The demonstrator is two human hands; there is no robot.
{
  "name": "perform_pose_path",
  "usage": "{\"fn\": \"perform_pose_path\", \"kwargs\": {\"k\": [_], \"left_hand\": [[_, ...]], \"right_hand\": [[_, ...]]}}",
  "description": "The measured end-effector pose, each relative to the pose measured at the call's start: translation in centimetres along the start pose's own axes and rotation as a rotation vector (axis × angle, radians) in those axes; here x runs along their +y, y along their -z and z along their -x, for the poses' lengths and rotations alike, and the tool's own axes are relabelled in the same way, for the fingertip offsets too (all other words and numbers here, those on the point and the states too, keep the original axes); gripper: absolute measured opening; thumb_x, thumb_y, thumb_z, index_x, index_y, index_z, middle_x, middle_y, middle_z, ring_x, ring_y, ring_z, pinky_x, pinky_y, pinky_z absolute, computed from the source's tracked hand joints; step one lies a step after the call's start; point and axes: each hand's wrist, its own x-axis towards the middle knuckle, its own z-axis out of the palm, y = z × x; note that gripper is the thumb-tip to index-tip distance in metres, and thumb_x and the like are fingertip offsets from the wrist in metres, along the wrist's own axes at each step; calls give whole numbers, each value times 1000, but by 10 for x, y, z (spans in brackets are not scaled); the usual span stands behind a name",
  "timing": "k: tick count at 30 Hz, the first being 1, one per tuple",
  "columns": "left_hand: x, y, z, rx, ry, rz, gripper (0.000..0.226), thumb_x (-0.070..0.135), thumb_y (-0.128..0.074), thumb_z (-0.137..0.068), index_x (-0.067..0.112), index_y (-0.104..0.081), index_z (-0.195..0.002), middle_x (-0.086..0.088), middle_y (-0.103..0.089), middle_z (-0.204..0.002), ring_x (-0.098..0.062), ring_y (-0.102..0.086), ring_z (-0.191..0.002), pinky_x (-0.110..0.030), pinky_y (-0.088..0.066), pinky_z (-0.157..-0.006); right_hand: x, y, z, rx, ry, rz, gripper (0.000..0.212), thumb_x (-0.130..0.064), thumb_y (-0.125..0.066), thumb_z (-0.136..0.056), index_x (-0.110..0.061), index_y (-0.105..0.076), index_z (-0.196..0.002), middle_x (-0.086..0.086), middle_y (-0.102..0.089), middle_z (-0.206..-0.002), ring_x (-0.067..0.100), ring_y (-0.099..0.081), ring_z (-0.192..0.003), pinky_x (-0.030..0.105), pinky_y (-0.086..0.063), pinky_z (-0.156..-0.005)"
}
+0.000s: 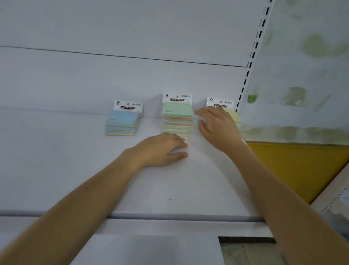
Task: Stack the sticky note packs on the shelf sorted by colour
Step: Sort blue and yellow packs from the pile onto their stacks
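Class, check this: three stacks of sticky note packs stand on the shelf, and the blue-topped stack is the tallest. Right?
Not quite. The head view shows the green-topped stack is tallest; the blue-topped stack is shorter. Three stacks do stand on the shelf.

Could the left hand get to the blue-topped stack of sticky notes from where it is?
Probably yes. The left hand lies flat on the white shelf, in front of the green-topped stack. The blue-topped stack stands to its left, with only bare shelf between them.
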Motion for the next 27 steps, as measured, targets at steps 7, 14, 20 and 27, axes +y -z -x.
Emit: {"fn": "perform_pose_path", "kwargs": {"k": [7,14,20,27], "left_hand": [[-70,35,75,73,175,-201,40,41,-34,-96,26,-48,-130,4,-48,-139,-17,-42,-130,-35,-42,-99],[-182,79,201,250,491,-393,40,33,-32,-97,16,-51,-127,-8,-55,-130,-28,-50,-120,-40,-46,-88],[-280,121,294,358,661,-461,38,27,-33,-97,9,-54,-122,-14,-59,-121,-34,-55,-111,-41,-46,-82],[-376,159,356,348,814,-369,40,28,-30,-98,11,-48,-129,-13,-52,-131,-31,-48,-122,-42,-43,-94]], "right_hand": [[-113,-12,-32,-147,241,0,40,-29,-41,-87,-14,-63,-116,8,-67,-116,31,-60,-105,38,-46,-88],[-274,-68,-47,-231,367,-68,35,-26,-43,-93,-18,-55,-125,6,-60,-125,28,-54,-115,37,-40,-94],[-402,-98,-69,-294,469,-73,39,-30,-37,-96,-22,-47,-132,2,-52,-135,24,-49,-120,35,-39,-98],[-513,-131,-105,-378,477,-231,40,-34,-37,-96,-24,-44,-134,1,-50,-135,20,-48,-123,33,-38,-99]]}}
